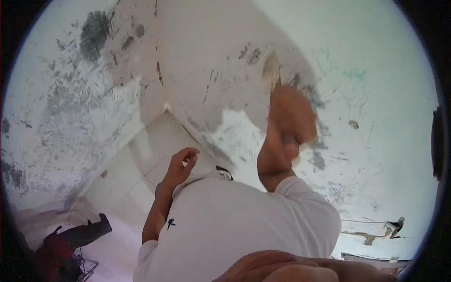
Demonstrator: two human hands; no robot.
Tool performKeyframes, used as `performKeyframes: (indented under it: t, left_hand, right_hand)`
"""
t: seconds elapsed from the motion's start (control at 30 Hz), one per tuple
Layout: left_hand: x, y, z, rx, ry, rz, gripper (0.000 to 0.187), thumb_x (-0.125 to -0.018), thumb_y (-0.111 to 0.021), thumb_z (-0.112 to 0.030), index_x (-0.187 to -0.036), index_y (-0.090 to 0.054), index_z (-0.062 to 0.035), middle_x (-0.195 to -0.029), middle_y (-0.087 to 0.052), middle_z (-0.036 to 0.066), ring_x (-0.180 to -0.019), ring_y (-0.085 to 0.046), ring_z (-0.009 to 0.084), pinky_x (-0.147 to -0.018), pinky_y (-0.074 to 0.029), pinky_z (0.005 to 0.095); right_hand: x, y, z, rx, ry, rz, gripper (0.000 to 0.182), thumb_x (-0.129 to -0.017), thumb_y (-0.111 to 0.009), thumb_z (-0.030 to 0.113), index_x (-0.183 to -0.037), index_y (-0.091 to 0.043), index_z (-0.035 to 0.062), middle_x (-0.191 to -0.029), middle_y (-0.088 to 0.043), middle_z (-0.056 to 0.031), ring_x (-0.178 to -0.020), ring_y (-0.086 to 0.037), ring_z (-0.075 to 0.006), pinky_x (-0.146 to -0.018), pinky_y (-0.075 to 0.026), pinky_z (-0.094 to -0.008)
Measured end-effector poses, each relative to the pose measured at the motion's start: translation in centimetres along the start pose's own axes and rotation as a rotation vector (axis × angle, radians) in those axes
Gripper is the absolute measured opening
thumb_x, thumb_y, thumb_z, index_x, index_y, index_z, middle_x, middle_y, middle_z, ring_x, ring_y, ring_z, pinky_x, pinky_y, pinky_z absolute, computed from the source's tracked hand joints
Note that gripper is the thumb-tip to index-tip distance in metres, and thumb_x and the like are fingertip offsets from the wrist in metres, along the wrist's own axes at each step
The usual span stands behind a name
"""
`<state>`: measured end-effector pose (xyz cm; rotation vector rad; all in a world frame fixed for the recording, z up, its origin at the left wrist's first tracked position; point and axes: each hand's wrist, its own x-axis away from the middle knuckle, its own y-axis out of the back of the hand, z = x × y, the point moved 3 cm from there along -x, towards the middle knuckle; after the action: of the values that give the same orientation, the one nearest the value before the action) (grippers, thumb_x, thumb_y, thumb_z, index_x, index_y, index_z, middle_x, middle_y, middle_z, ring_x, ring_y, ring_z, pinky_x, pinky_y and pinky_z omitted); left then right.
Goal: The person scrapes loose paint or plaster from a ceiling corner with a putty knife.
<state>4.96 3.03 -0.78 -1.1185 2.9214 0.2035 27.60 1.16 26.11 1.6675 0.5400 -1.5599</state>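
Note:
My right hand (292, 117) is raised against the wall, its fingers closed and smeared by motion. From the top of the fist a tan, flat, blade-like scraper (271, 70) sticks up along the wall; its handle is hidden in the hand. The wall (235, 70) there has grey patches, dark marks and peeled white paint. Down at my left side, my left hand (183, 164) hangs in front of the floor, fingers loosely bent, thumb apart, holding nothing.
Two walls meet at a corner above the tiled floor (141, 155). The left wall (80, 108) is blotched and flaking. At lower left lies a dark and red bundle (61, 244) with thin wires beside it. Small fittings (393, 228) show at lower right.

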Motion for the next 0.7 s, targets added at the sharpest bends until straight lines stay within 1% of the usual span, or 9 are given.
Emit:
performKeyframes:
  t: [0.13, 0.27, 0.33, 0.4, 0.53, 0.57, 0.6, 0.67, 0.7]
  left_hand:
    - [-0.1, 0.3, -0.8, 0.029, -0.071, -0.067, 0.015, -0.092, -0.060, -0.009, -0.106, -0.063, -0.0036, -0.082, -0.063, 0.002, -0.077, -0.056, 0.0110, -0.069, -0.045, 0.0274]
    - [0.2, -0.1, -0.3, 0.024, 0.004, -0.070, 0.016, -0.092, -0.061, -0.008, -0.107, -0.063, -0.0044, -0.083, -0.063, 0.001, -0.078, -0.057, 0.0104, -0.069, -0.045, 0.0270]
    - [0.5, -0.1, 0.0, 0.021, -0.025, -0.073, 0.016, -0.092, -0.061, -0.008, -0.107, -0.064, -0.0049, -0.084, -0.063, 0.001, -0.078, -0.057, 0.0103, -0.070, -0.045, 0.0270]
    - [0.0, 0.1, 0.2, -0.064, -0.054, -0.041, 0.015, -0.092, -0.061, -0.008, -0.107, -0.064, -0.0054, -0.085, -0.064, 0.002, -0.079, -0.058, 0.0102, -0.070, -0.045, 0.0269]
    - [0.5, 0.0, 0.0, 0.031, -0.039, -0.052, 0.015, -0.093, -0.061, -0.009, -0.107, -0.064, -0.0053, -0.087, -0.066, 0.004, -0.080, -0.059, 0.0116, -0.071, -0.046, 0.0271]
    - [0.5, -0.2, -0.4, 0.012, -0.040, -0.075, 0.015, -0.093, -0.060, -0.009, -0.107, -0.063, -0.0048, -0.088, -0.066, 0.004, -0.079, -0.059, 0.0120, -0.071, -0.046, 0.0276]
    - [0.6, 0.1, -0.7, 0.001, -0.060, -0.085, 0.015, -0.093, -0.060, -0.009, -0.107, -0.063, -0.0048, -0.088, -0.066, 0.004, -0.079, -0.059, 0.0120, -0.071, -0.046, 0.0276]
    - [0.4, -0.1, -0.7, -0.041, -0.031, -0.075, 0.015, -0.094, -0.059, -0.009, -0.107, -0.063, -0.0040, -0.088, -0.065, 0.004, -0.078, -0.058, 0.0119, -0.071, -0.046, 0.0282]
    - [0.7, -0.2, -0.1, -0.049, -0.009, -0.090, 0.015, -0.093, -0.059, -0.009, -0.107, -0.063, -0.0040, -0.088, -0.066, 0.004, -0.078, -0.058, 0.0120, -0.070, -0.046, 0.0283]
  right_hand:
    - [0.7, 1.2, 2.0, -0.013, -0.081, 0.162, 0.050, -0.087, -0.057, 0.041, -0.059, -0.053, 0.0007, -0.060, -0.057, -0.0105, -0.057, -0.058, -0.0230, -0.046, -0.037, -0.0308]
    - [1.9, 1.5, 1.6, 0.151, -0.028, -0.297, 0.053, -0.090, -0.052, 0.046, -0.060, -0.048, 0.0030, -0.057, -0.047, -0.0067, -0.053, -0.049, -0.0194, -0.046, -0.033, -0.0316]
    - [2.7, 1.3, -1.1, 0.029, -0.260, 0.073, 0.052, -0.091, -0.053, 0.046, -0.065, -0.053, 0.0010, -0.062, -0.053, -0.0087, -0.057, -0.054, -0.0223, -0.050, -0.041, -0.0346]
    - [3.1, 1.1, -1.0, 0.134, -0.084, -0.047, 0.048, -0.090, -0.056, 0.044, -0.068, -0.056, 0.0014, -0.067, -0.056, -0.0092, -0.062, -0.057, -0.0220, -0.056, -0.045, -0.0345]
    - [3.8, 2.1, 0.2, 0.140, -0.154, -0.086, 0.031, -0.087, -0.062, 0.030, -0.070, -0.058, 0.0033, -0.071, -0.062, -0.0100, -0.066, -0.062, -0.0266, -0.060, -0.048, -0.0374]
    - [3.3, 1.7, 0.7, 0.230, -0.096, -0.035, 0.023, -0.076, -0.064, 0.027, -0.069, -0.061, 0.0054, -0.069, -0.061, -0.0117, -0.061, -0.061, -0.0272, -0.056, -0.046, -0.0396]
    - [3.5, 2.0, -0.3, 0.510, -0.500, 0.029, 0.026, -0.080, -0.063, 0.028, -0.070, -0.059, 0.0041, -0.069, -0.060, -0.0109, -0.063, -0.060, -0.0268, -0.057, -0.046, -0.0376]
    - [5.3, 2.3, -1.6, 1.413, -1.164, 1.004, 0.034, -0.087, -0.061, 0.032, -0.072, -0.057, 0.0016, -0.069, -0.058, -0.0092, -0.066, -0.059, -0.0259, -0.061, -0.045, -0.0336]
    - [4.0, 1.7, -1.4, 0.752, -0.634, 0.566, 0.028, -0.086, -0.062, 0.028, -0.073, -0.060, 0.0033, -0.069, -0.060, -0.0096, -0.067, -0.062, -0.0262, -0.061, -0.048, -0.0346]
